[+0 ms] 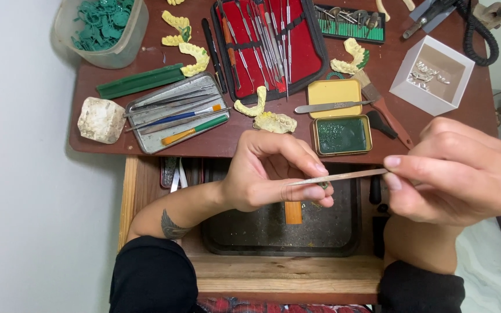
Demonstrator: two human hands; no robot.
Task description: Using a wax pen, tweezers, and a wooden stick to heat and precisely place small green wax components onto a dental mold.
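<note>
Fingers [314,174] pinching small piece [323,185], thin tool [343,175] against it.

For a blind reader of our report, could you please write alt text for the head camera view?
Seen from above, a person's left hand pinches a small dark piece while the right hand holds a thin metal tool against it, over a dark tray in an open drawer. Behind, a brown table carries yellow tooth models, a red tool case and a small green tin.
</note>
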